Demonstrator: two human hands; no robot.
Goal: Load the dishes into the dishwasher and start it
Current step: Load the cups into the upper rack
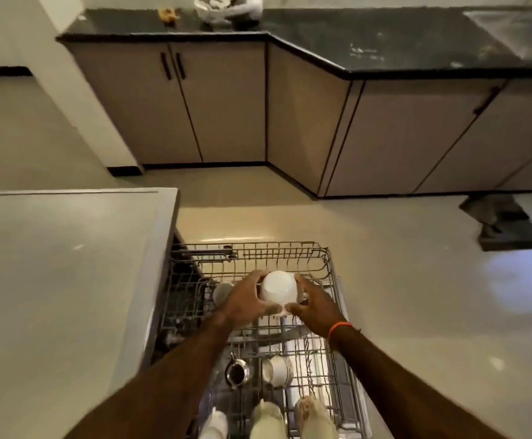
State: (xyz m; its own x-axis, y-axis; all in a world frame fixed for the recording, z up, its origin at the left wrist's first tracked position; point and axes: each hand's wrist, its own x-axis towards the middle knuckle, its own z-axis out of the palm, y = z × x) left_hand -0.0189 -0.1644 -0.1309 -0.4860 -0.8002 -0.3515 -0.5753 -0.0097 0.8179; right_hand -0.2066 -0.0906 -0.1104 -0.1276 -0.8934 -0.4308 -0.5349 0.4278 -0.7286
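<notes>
The counter (385, 55) runs along the far wall. Below me the rack (290, 258) stands pulled out, with a cup (277, 370) and a steel pot (237, 372) lying in it. My left hand (245, 304) and right hand (317, 307) together grip an upturned white bowl (279, 286) above the rack.

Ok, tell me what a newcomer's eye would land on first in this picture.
First, the white bowl held upside down between the left hand and right hand, above the pulled-out dishwasher rack at centre bottom. Next, the patterned cup and small steel pot already lying in the rack nearer the person. Behind, a black countertop runs over beige cabinets.
</notes>
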